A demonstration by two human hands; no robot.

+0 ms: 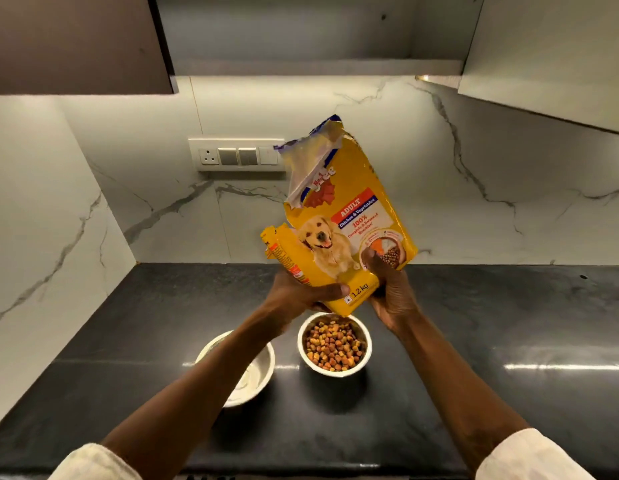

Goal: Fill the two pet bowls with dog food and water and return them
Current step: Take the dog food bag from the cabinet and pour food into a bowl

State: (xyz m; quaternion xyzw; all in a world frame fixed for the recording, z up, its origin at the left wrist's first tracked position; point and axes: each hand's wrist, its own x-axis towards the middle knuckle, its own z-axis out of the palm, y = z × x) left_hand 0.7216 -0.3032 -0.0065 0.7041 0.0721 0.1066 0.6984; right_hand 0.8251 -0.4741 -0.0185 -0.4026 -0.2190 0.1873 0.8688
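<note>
Left to right: marble side wall (41,209); dark stone counter (474,323) meeting a marble backsplash that carries a switch panel (237,155). Near the counter's front edge stands a white empty bowl (256,368), partly hidden by the left forearm. Just beside it to the right, apart, a steel-rimmed bowl (336,344) holds kibble. Above that bowl, clear of the counter, the left hand (301,292) and right hand (391,292) each clasp a bottom corner of the yellow dog food bag (349,220), thumbs pressed on its front. The bag's long axis is near upright, leaning slightly left; its torn mouth points up, toward the backsplash.
</note>
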